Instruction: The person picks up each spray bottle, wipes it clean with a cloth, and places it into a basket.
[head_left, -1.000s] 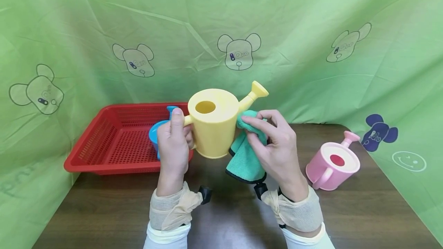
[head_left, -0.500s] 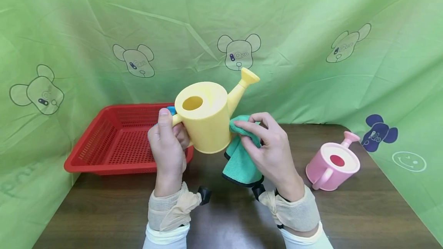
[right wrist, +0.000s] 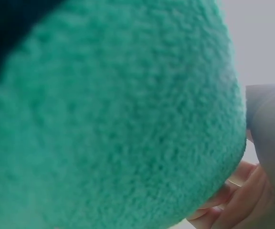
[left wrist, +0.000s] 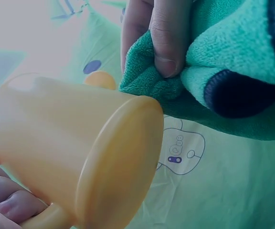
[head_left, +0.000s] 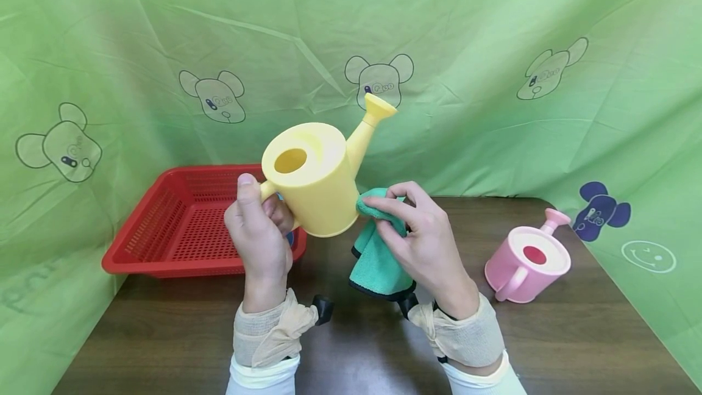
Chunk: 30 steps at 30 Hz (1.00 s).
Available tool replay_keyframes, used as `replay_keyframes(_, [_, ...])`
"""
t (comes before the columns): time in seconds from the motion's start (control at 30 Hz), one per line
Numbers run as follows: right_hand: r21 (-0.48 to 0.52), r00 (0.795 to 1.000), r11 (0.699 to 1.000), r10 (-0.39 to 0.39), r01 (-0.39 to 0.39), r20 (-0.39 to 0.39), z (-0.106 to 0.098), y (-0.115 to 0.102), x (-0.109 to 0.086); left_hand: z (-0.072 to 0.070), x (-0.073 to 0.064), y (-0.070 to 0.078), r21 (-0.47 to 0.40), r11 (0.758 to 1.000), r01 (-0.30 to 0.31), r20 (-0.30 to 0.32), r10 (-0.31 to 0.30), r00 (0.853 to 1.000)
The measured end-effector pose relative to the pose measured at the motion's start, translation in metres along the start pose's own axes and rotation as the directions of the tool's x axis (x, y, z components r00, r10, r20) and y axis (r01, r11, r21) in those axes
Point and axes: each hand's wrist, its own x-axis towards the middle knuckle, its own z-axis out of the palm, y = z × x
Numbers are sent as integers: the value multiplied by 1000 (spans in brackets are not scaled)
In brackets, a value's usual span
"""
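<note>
My left hand (head_left: pixel 260 236) grips the handle of a yellow watering can (head_left: pixel 315 191), held up off the table and tilted with its spout raised to the right. A green cloth (head_left: pixel 381 264) with a black edge is pinched in my right hand (head_left: pixel 425 236). The bunched part of the cloth meets the can's side near the base, below the spout; the left wrist view shows this cloth (left wrist: pixel 152 81) against the yellow can (left wrist: pixel 56 129). In the right wrist view the cloth (right wrist: pixel 128 119) covers most of the picture.
A red basket (head_left: pixel 164 267) stands on the table at the left. Something blue inside it is mostly hidden behind my left hand. On the right stands a pink watering can (head_left: pixel 526 264). A green printed curtain (head_left: pixel 301 29) hangs behind the brown table (head_left: pixel 356 352).
The yellow watering can has moved left and up and tilted more, its spout rising. My right hand has followed leftward with the cloth, which has slipped lower along the can's side.
</note>
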Motion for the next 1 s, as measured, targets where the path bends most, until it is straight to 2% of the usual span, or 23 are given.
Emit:
replay_keyframes(0.23, [-10,999,1000,5,-5,33,1,1,-1,0,1,-1,-35,999,-13,-26,12,1000])
replay_keyframes(0.5, [-12,999,1000,-9,9,41,0,2,0,-2,3,-1,-22,1000,-10,-10,10,1000])
replay_keyframes(0.6, [-3,1000,1000,0,0,18,-2,3,2,-5,3,1,19,1000,1,9,-1,1000])
replay_keyframes(0.7, [28,997,999,28,-26,-71,-5,5,4,-5,3,2,73,997,17,54,-21,998])
replay_keyframes(0.8, [48,976,997,62,-54,-207,-8,6,6,-3,1,0,120,993,17,106,-29,994])
replay_keyframes(0.9, [71,934,993,116,-98,-338,-9,6,7,0,-2,-2,167,986,4,141,-28,990])
replay_keyframes(1.0, [85,893,984,176,-155,-415,-10,5,9,1,-5,-4,220,976,-9,167,-28,986])
